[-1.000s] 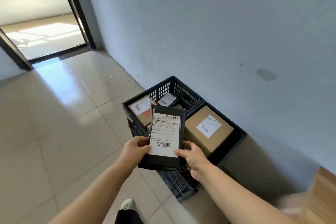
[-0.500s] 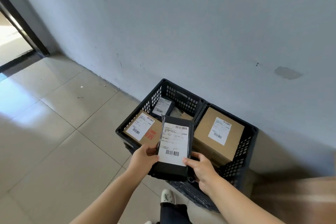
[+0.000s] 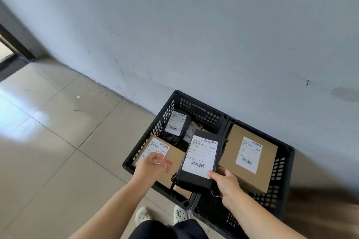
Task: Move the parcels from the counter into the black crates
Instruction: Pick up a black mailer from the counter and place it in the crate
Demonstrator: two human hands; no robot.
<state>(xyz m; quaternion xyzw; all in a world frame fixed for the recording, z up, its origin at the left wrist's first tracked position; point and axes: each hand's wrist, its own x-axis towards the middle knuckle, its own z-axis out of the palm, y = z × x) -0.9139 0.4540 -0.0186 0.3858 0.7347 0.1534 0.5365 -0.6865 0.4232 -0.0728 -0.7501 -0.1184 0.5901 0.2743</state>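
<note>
**Black parcel hangs over the left crate, held by the right hand alone**

The right hand (image 3: 226,182) grips the near end of a black parcel (image 3: 200,161), thumb on the white label and fingers curled under the bottom edge. The left hand (image 3: 149,167) holds nothing; its fingers are loosely curled and it hovers just left of the parcel, over a brown box (image 3: 174,163) that lies in the left crate (image 3: 147,136).

The parcel's long axis runs away from the right hand, up and slightly right, towards the wall. Its far end sits above the middle of the left crate, close to the divide with the right crate (image 3: 281,176). Beyond that far end, deeper in the left crate, lies a smaller black parcel (image 3: 175,124) with dark open space around it. The right crate, just right of the right hand, is largely taken up by a big brown box (image 3: 250,155).

The coming move probably turns on one thing: the free space lies forward of the right hand, along the parcel's own long axis, between the brown box and the smaller parcel. So lowering it end-first, or sliding it forward, looks the natural path. The right hand is the nearer one and already has it; the left would only need to steady it. The risk is the parcel landing half on the brown box and tilting
</note>
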